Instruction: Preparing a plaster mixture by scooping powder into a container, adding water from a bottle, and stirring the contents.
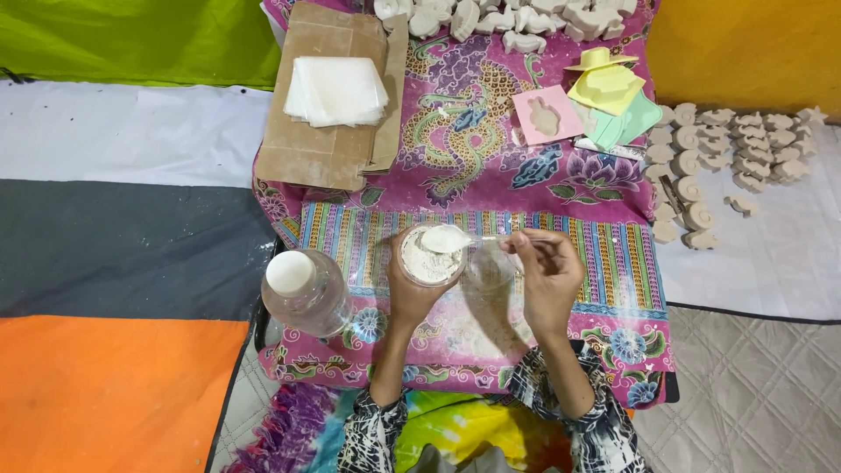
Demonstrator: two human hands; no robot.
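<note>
I list: cup (429,263), clear plastic, filled with matt, chalky white powder (427,264). Spoon (447,238), clear glossy plastic, heaped with the same powder. Bottle (307,293), clear glossy plastic, white cap. Cloth (473,149), printed woven fabric, matt. Cardboard (320,149), brown, creased. Casts (727,144), matt pale plaster. Moulds (604,88), thin glossy pastel plastic.

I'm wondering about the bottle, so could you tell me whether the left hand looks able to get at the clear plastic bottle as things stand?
Probably not freely: the left hand holds the powder cup. The bottle stands just beside it, nothing between.
</note>
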